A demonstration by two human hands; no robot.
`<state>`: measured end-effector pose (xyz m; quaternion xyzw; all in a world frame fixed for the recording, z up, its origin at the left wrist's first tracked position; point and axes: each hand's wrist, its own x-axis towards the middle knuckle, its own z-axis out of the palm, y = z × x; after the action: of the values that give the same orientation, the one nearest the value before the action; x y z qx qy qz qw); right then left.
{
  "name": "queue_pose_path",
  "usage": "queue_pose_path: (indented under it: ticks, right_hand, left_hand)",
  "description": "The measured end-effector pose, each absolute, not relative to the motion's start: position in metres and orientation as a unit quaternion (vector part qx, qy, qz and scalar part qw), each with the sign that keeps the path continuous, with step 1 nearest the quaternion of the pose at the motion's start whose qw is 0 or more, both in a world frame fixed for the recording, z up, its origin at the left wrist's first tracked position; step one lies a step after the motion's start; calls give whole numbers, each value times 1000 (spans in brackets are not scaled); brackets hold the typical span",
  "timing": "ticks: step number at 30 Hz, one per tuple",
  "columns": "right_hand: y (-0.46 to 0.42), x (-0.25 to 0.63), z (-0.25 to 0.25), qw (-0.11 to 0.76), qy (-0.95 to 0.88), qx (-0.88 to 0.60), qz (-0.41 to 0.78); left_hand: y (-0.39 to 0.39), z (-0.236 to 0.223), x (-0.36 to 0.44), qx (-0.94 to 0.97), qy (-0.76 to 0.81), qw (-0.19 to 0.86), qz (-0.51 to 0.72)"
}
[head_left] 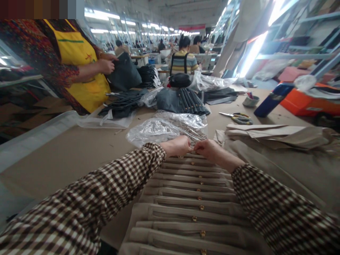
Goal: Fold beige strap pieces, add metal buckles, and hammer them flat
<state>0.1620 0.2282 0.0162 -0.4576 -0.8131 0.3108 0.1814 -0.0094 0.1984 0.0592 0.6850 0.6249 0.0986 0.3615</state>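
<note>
Beige fabric panels (175,212) with zippers lie overlapped in a long row before me, each showing a small gold zipper pull (202,233). At the far end of that row, my left hand (178,146) is closed in a pinch. My right hand (208,150) pinches right beside it, the fingertips almost meeting. What sits between the fingers is too small and hidden to make out. Just beyond both hands lies a crumpled clear plastic bag (154,129) with small contents I cannot identify.
Scissors (240,119), a small cup (250,101), a dark blue box (273,100) and stacked beige cloth (278,136) are on the right. Dark zippered panels (183,101) lie farther back. At left, a person in a yellow apron (79,67) holds a dark piece (124,72).
</note>
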Motion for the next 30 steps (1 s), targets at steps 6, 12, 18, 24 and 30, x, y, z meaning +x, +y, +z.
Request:
queue_pose_path:
  ticks: [6, 12, 18, 24, 30]
  right_hand:
    - [234, 162, 15, 125, -844, -444, 276]
    - [235, 154, 15, 84, -860, -445, 233]
    - [238, 148, 10, 64, -855, -458, 234]
    - [243, 150, -2, 80, -842, -466, 260]
    - [243, 153, -3, 113, -838, -463, 268]
  left_hand:
    - [203, 56, -7, 702, 626, 331, 78]
    - [202, 53, -5, 703, 628, 327, 73]
    - [202, 51, -7, 691, 640, 329, 68]
    - [204, 51, -8, 692, 642, 325, 61]
    - [201, 57, -14, 674, 652, 337, 82]
